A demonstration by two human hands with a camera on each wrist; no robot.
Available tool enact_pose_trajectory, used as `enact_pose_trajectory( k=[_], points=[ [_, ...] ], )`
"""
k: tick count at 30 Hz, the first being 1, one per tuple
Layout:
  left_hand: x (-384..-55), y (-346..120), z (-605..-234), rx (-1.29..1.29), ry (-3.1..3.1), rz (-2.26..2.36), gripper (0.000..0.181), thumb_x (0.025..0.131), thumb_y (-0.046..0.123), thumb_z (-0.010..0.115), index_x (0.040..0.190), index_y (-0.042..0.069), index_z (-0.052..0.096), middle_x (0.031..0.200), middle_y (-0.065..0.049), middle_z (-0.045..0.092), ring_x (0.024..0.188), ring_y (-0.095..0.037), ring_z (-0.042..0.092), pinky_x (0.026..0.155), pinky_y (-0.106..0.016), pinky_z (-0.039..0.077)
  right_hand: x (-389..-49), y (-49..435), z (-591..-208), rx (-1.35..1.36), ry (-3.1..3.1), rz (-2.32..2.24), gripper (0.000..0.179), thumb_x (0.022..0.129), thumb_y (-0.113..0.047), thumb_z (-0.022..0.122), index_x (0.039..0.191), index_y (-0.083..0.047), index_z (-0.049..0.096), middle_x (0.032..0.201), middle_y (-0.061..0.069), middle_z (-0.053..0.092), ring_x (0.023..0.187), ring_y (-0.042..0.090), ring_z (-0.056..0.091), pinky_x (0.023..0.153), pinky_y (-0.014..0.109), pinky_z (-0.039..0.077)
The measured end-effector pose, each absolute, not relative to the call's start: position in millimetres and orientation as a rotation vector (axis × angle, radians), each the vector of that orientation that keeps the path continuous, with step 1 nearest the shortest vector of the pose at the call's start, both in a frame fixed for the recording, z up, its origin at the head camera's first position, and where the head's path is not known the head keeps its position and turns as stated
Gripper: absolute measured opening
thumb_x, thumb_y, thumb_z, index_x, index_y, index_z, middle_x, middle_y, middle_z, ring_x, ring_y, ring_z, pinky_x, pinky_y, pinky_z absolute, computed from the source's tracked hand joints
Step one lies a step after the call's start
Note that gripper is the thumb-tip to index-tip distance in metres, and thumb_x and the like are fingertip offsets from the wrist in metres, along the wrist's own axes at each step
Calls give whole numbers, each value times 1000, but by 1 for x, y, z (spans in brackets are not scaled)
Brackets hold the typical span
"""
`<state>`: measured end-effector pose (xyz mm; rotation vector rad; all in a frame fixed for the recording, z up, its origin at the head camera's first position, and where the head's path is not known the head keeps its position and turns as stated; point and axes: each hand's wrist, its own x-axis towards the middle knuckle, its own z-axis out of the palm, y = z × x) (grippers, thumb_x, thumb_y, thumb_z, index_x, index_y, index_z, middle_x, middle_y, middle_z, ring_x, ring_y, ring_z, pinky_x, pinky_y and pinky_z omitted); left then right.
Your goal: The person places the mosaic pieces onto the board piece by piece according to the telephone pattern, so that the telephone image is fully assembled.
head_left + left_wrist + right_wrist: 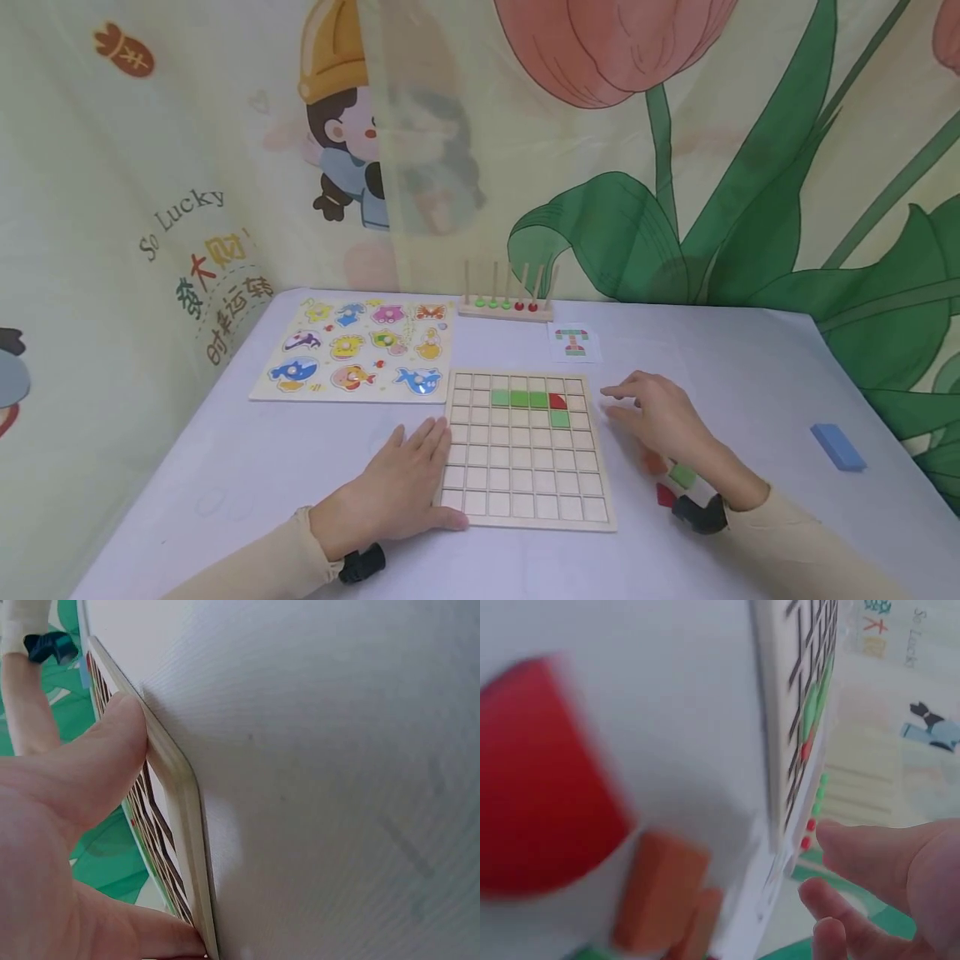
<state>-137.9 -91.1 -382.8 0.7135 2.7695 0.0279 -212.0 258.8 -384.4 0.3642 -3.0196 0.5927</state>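
A wooden grid board (540,526) lies on the table between the hands. In its upper rows sit several green tiles (519,398) and a red tile with a curved edge (557,401). My left hand (393,487) rests against the board's left side, fingers extended; its thumb (112,750) touches the frame near the front corner. My right hand (663,417) hovers just right of the board, its fingers apart and nothing visible between them. Below it lie loose pieces: an orange-red block (660,889), a green block (682,475) and a red curved piece (544,787).
A pattern card (575,342) lies behind the board. At the back stands a peg rack with beads (506,310). An animal puzzle board (262,392) is at the back left, a blue block (838,447) at the far right. Printed curtains hang behind the table.
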Motion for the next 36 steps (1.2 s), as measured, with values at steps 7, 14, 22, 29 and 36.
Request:
enact_pose_trajectory(
  k=[7,14,22,29,36],
  points=[
    [-137,-93,-385,725,2776,43,110,85,76,62,156,-3,36,167,-20,31,156,-35,30,122,-62,29,-204,287,-391,287,-3023,589,36,87,-18,81,121,-8,77,106,11,73,85,21,59,66,28,47],
    [-139,-93,-385,719,2775,50,110,85,76,63,157,-3,35,167,-20,31,157,-35,29,123,-62,28,-205,301,-394,216,-3030,547,41,83,-20,85,116,1,76,105,20,73,85,28,64,62,29,53],
    [-140,-92,-384,707,2773,32,111,84,76,63,157,-3,35,168,-20,30,157,-35,28,124,-62,27,-208,306,-396,224,-3078,530,32,84,-17,83,109,3,78,101,22,73,77,22,57,57,28,45],
    [-139,-91,-384,706,2771,51,111,84,76,64,157,-3,34,168,-20,30,157,-35,29,124,-62,27,-209,300,-398,243,-3074,535,30,84,-10,83,111,2,78,98,20,72,76,20,55,57,27,47],
    [-139,-90,-383,697,2759,47,111,84,76,64,158,-2,34,168,-19,30,157,-34,28,124,-62,27,-210,299,-399,248,-3090,516,35,85,-21,83,113,0,77,88,11,71,74,18,54,55,27,42]
  ],
)
